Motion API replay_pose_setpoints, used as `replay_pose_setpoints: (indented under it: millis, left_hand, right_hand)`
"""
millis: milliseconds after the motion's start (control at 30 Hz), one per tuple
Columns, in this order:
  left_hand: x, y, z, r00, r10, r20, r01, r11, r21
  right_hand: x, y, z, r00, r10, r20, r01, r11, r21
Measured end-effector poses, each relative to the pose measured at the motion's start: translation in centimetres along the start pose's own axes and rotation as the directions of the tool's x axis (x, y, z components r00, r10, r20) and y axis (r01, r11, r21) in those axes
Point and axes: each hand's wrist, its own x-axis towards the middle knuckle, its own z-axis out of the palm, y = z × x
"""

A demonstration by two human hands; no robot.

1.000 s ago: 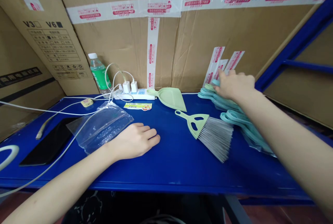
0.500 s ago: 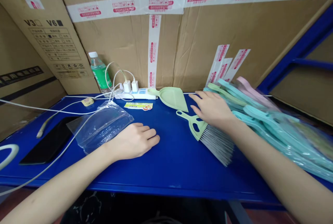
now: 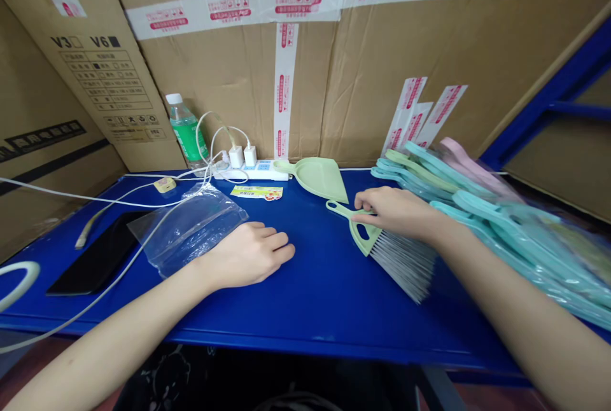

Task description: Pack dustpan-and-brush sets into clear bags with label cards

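A pale green hand brush (image 3: 365,247) with grey bristles lies on the blue table, its looped handle pointing to the back left. My right hand (image 3: 396,210) is over the upper part of the brush, thumb and fingers closed on its green body. Behind it, a matching pale green dustpan (image 3: 321,177) rests against the cardboard. My left hand (image 3: 255,255) lies on the table, fingers curled into a loose fist, at the edge of a clear plastic bag (image 3: 191,226). The palm of that hand is hidden, and nothing shows in it.
Wrapped turquoise, green and pink brush-and-dustpan sets (image 3: 496,220) are piled at right. At the back stand a green-labelled bottle (image 3: 189,134) and a power strip (image 3: 267,170) with chargers and white cables. A black tablet-like slab (image 3: 95,258) lies at left. Cardboard boxes (image 3: 229,80) wall the back.
My right hand has come down and slightly nearer, its spread fingers closing onto the brush. My left hand stays in place. The view has shifted a little.
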Motion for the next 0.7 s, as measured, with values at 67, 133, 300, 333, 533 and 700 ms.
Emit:
replay_pose_setpoints:
  millis: [67,133,300,333,533,700]
  left_hand:
    - [0.0,-0.01,0.01,1.0,-0.002,0.003,0.002,1.0,-0.003]
    - [0.01,-0.01,0.0,1.0,0.001,-0.009,-0.001,1.0,-0.003]
    - [0.05,0.0,-0.04,1.0,0.014,-0.021,-0.014,1.0,-0.013]
    - [0.05,-0.01,-0.03,1.0,0.014,-0.011,-0.014,1.0,-0.015]
    - [0.03,-0.07,0.1,1.0,0.01,0.025,-0.009,1.0,-0.022]
    - [0.09,-0.06,0.08,1.0,0.017,0.011,-0.017,0.999,-0.028]
  right_hand:
    - [0.03,-0.01,0.06,1.0,-0.013,0.025,0.013,1.0,0.001]
    - [0.07,-0.04,0.05,0.999,-0.015,0.043,0.015,1.0,0.004]
    - [0.01,-0.32,-0.01,0.993,-0.019,0.113,0.014,0.999,0.04]
    - [-0.01,-0.4,0.01,0.992,-0.018,0.124,0.013,0.999,0.045]
    - [0.01,-0.52,0.26,0.992,-0.053,0.112,0.049,0.998,0.036]
    - [-0.1,-0.61,0.24,0.986,-0.094,0.141,0.08,0.992,0.096]
